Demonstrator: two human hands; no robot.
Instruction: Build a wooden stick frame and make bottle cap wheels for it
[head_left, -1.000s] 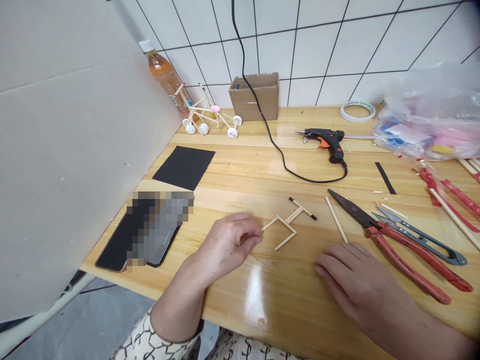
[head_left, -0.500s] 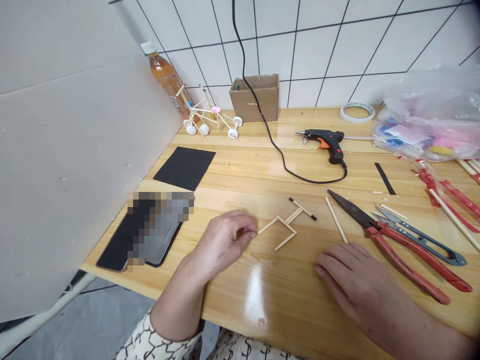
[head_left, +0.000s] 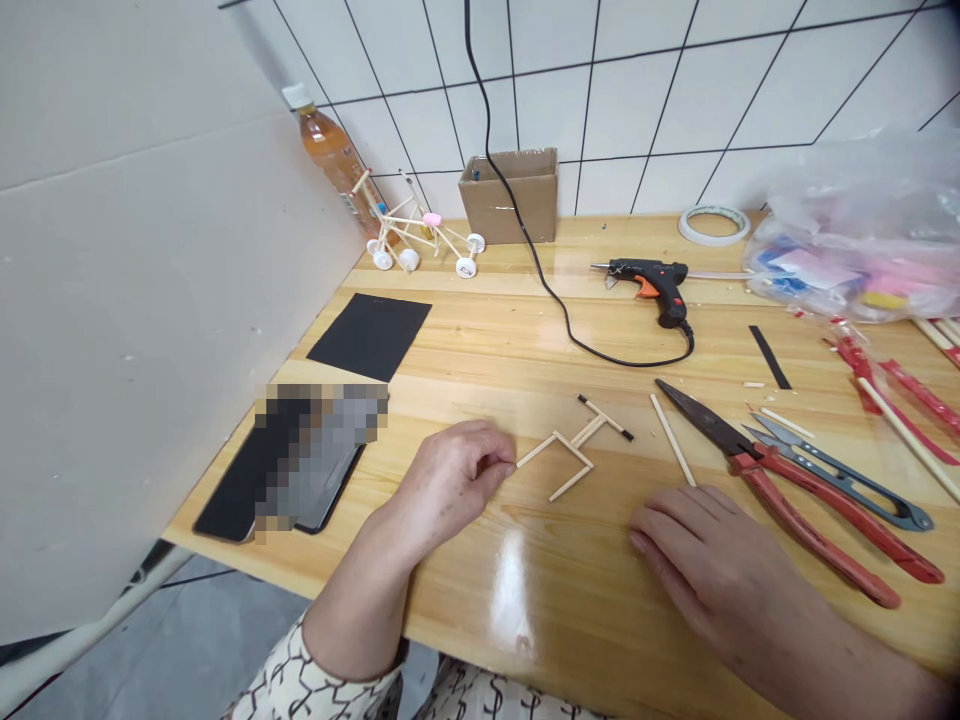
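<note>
Stick frame, partly joined, left of the pliers
Its black-tipped bar and angled legs seem fixed (the loose stick, just left of the pliers, isn't). The left hand pinches one leg's tip, fingers closed; the right hand lies left of the pliers, any hold hidden.

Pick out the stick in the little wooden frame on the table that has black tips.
The crossbar at the end of the frame farthest from the left hand; both its tips are black, while the other sticks show only pale wood.
</note>
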